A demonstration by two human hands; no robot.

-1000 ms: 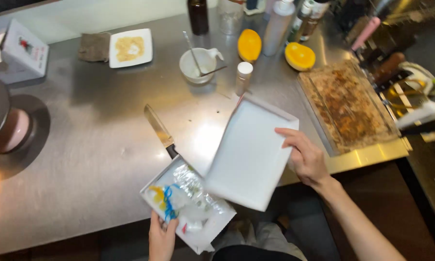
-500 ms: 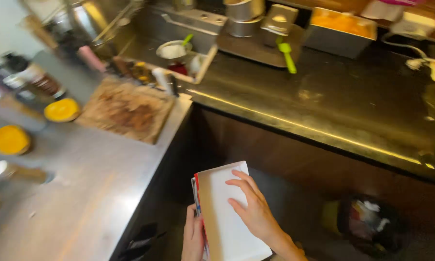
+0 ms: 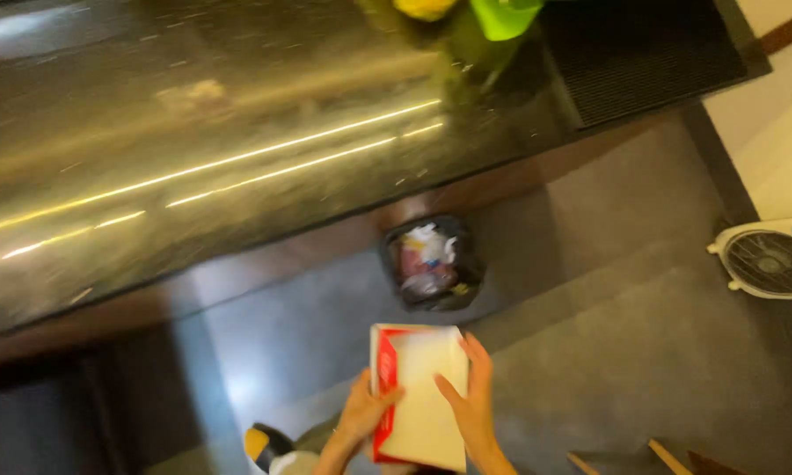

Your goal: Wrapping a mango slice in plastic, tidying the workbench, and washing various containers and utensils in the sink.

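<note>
Both my hands hold a flat white box with a red edge [image 3: 418, 387] low in the head view. My left hand [image 3: 359, 415] grips its red left side from below. My right hand [image 3: 470, 406] lies flat on its white face with the fingers spread. Just beyond the box, on the dark floor, stands a black-lined waste bin [image 3: 431, 262] with crumpled white and pink rubbish inside. The box is held apart from the bin, on the near side of it.
A long, dark, shiny counter [image 3: 237, 149] runs across the top, with a green and a yellow object [image 3: 466, 13] at its far edge. A white floor fan [image 3: 770, 259] lies at the right. Wooden pieces [image 3: 642, 459] show at the bottom right.
The view has swung away from the steel worktop and the chopping board to the floor. The white box stays in both hands and now hangs near the waste bin.
</note>
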